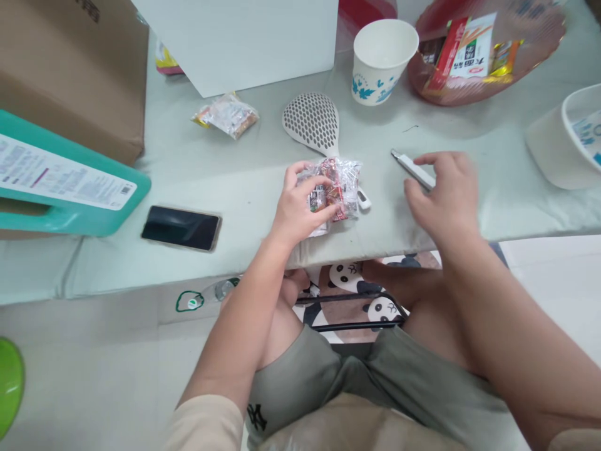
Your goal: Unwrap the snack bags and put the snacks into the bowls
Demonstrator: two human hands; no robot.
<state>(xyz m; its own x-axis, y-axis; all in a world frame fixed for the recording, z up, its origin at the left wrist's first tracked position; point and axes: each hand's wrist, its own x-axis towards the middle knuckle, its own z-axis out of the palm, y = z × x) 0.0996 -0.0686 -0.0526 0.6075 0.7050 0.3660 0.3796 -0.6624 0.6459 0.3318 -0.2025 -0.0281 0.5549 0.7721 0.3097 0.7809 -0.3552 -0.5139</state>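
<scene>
My left hand (307,203) is closed over a few small clear-and-red snack packets (345,188) near the table's front edge, its fingers curled across them. The packets lie over the handle of a grey slotted skimmer (312,119), whose perforated head points away from me. To the right, my right hand (448,194) hovers at a white utility knife (413,168), thumb and forefinger apart on either side of it. The knife's rear end is hidden under that hand, which is slightly blurred.
A phone (181,227), a teal jug (70,181) and a cardboard box (75,69) are at left. Further back are another snack packet (228,116), a white panel (253,37), a paper cup (382,62) and a pink snack bowl (526,69). A white container (554,147) stands at right.
</scene>
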